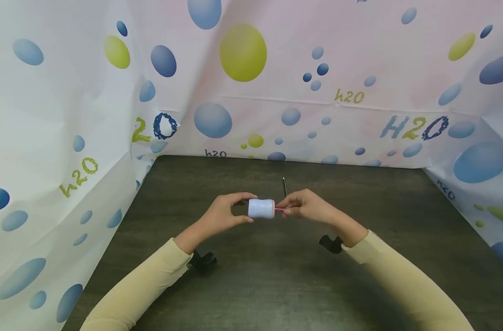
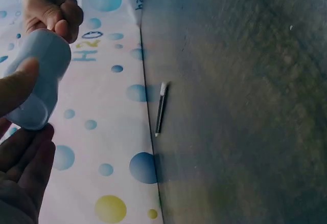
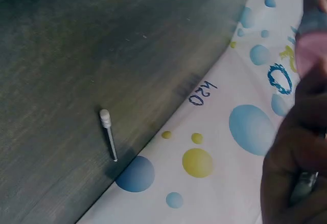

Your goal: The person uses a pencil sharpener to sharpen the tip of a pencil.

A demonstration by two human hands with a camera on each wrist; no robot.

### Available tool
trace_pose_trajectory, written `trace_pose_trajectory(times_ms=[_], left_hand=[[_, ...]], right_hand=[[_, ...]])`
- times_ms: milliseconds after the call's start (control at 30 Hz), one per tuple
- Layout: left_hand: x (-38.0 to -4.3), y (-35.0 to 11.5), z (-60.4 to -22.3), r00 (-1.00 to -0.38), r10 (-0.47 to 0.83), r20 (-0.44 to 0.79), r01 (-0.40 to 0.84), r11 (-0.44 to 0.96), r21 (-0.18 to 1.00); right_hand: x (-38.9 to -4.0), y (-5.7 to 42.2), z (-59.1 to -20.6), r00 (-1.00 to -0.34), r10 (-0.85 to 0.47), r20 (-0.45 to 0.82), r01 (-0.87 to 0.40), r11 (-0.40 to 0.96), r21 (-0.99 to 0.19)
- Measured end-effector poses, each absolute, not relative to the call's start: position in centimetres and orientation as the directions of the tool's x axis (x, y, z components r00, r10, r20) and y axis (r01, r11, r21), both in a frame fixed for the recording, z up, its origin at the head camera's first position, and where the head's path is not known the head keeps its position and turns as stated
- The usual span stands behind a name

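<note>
A small light-blue cylinder, narrowed at its middle and with a pink end, lies sideways above the dark table. My left hand grips it between thumb and fingers from the left. With thumb and fingertips my right hand pinches a thin red stick that meets the pink end. The stick's far part is hidden. In the left wrist view the blue cylinder stands between the two hands. Only part of the pink end shows in the right wrist view, beyond my dark, blurred fingers.
A dark pencil with a white end lies on the table just behind the hands. White sheeting with printed bubbles rises along the back and sides. Black wrist mounts hang under both forearms.
</note>
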State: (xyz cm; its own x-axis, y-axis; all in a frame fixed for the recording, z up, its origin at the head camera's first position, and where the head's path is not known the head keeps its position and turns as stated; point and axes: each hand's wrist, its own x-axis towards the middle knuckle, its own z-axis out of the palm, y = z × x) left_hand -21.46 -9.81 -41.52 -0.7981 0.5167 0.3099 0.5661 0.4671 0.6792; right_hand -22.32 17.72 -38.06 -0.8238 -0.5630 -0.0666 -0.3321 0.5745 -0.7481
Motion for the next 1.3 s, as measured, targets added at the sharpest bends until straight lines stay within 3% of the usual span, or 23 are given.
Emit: trace_pose_trajectory(times_ms=[133, 200, 267, 367, 433, 500, 600, 700, 833, 967, 1100, 1200, 1300], left_hand=[[-21.8, -10.4, -41.1, -0.788, 0.543, 0.288, 0.513, 0.322, 0.796], [-22.1, -10.4, -40.7, -0.79, 0.562, 0.245, 0.434, 0.23, 0.871], [-22.3, -10.4, -40.5, -0.814, 0.556, 0.167, 0.323, 0.194, 0.926], [-22.5, -10.3, -40.1, -0.858, 0.514, 0.007, 0.14, 0.222, 0.965], [-22.5, -10.4, -40.0, -0.87, 0.482, -0.102, 0.032, 0.262, 0.965], [-22.5, -10.5, -40.0, -0.862, 0.48, -0.163, -0.031, 0.272, 0.962], [-22.5, -10.7, -40.1, -0.844, 0.503, -0.187, -0.055, 0.266, 0.962], [-22.4, -10.8, -40.0, -0.835, 0.529, -0.154, -0.039, 0.223, 0.974], [-22.3, -10.7, -39.5, -0.845, 0.525, -0.104, 0.02, 0.225, 0.974], [-21.9, -10.3, -38.9, -0.87, 0.492, -0.025, 0.155, 0.322, 0.934], [-21.4, -9.9, -38.8, -0.869, 0.479, 0.121, 0.341, 0.405, 0.848], [-21.0, -9.7, -38.9, -0.799, 0.527, 0.29, 0.549, 0.442, 0.71], [-20.7, -9.6, -39.1, -0.645, 0.598, 0.477, 0.762, 0.452, 0.464]], right_hand=[[-21.8, 17.0, -38.7, -0.847, -0.518, 0.12, -0.442, 0.561, -0.7], [-21.5, 16.8, -38.9, -0.827, -0.503, 0.251, -0.534, 0.561, -0.633], [-21.2, 16.6, -39.0, -0.76, -0.506, 0.407, -0.649, 0.568, -0.506], [-21.2, 16.3, -39.5, -0.578, -0.531, 0.619, -0.784, 0.57, -0.244], [-21.4, 16.2, -39.8, -0.452, -0.544, 0.707, -0.82, 0.565, -0.089], [-21.5, 16.2, -40.2, -0.374, -0.549, 0.748, -0.831, 0.556, -0.008], [-21.5, 16.3, -40.3, -0.319, -0.559, 0.766, -0.844, 0.535, 0.04], [-21.2, 16.4, -40.3, -0.312, -0.563, 0.766, -0.849, 0.526, 0.041], [-20.7, 16.5, -39.8, -0.356, -0.561, 0.747, -0.845, 0.535, -0.001], [-20.0, 16.7, -38.6, -0.557, -0.556, 0.617, -0.799, 0.562, -0.214], [-20.0, 17.1, -37.3, -0.763, -0.539, 0.357, -0.643, 0.584, -0.495], [-20.5, 17.4, -36.8, -0.83, -0.53, 0.172, -0.506, 0.588, -0.631], [-21.2, 17.9, -36.4, -0.848, -0.531, 0.01, -0.369, 0.576, -0.729]])
